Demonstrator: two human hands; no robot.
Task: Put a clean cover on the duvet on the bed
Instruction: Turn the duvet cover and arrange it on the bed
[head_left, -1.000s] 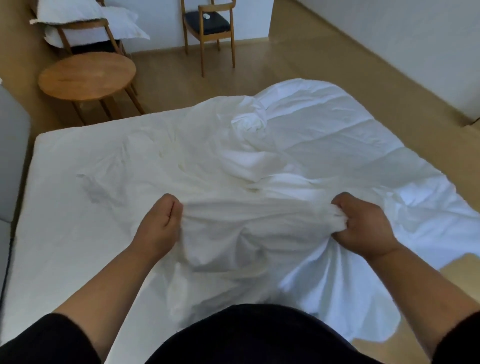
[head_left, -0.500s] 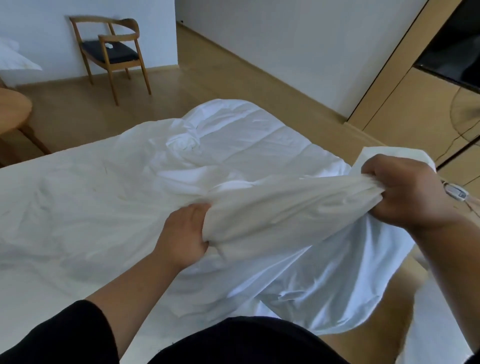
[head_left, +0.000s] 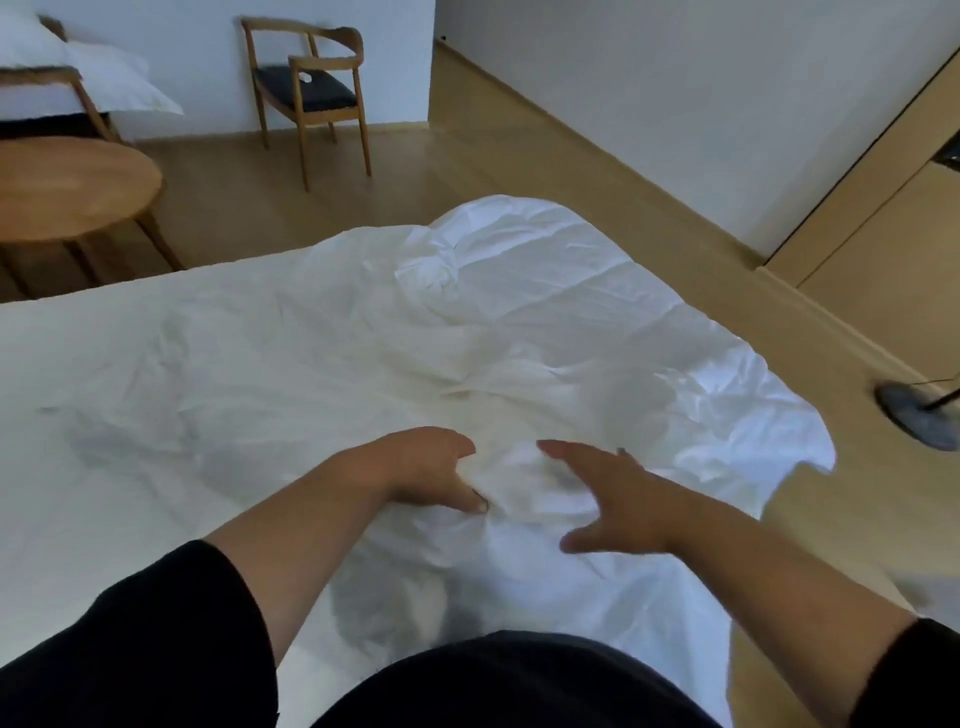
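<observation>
the bed (head_left: 93, 519) fills the left and centre of the frame, and the white duvet (head_left: 545, 291) lies crumpled across its centre and right, one edge hanging over the side at the right. the cover (head_left: 519, 561) is bunched at the lower centre. in the upper left stands a round wooden table (head_left: 67, 187), and at the top centre a wooden chair (head_left: 311, 93). the left hand (head_left: 421, 470) rests on the cover, fingers loosely bent, holding nothing. the right hand (head_left: 618, 499) is spread wide just above it
</observation>
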